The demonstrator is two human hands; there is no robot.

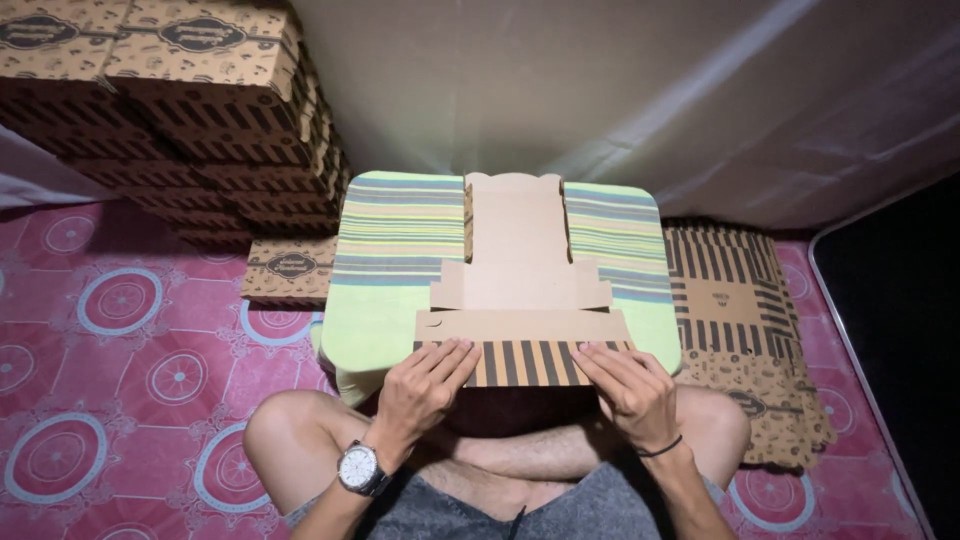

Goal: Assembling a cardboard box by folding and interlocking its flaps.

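A flat brown cardboard box blank (518,270) lies on a green striped cushion (385,260) resting on my lap. Its near flap, printed with black and tan stripes, is folded up toward me. My left hand (425,385), with a wristwatch, presses on the left end of that striped flap. My right hand (628,385), with a dark band on the wrist, presses on the flap's right end. Both hands have fingers spread flat on the cardboard.
A tall stack of folded printed boxes (190,110) stands at the back left, with one lone box (290,268) beside the cushion. A pile of flat box blanks (745,320) lies at the right. A pink patterned mattress (120,380) is underneath, a pale curtain (600,90) behind.
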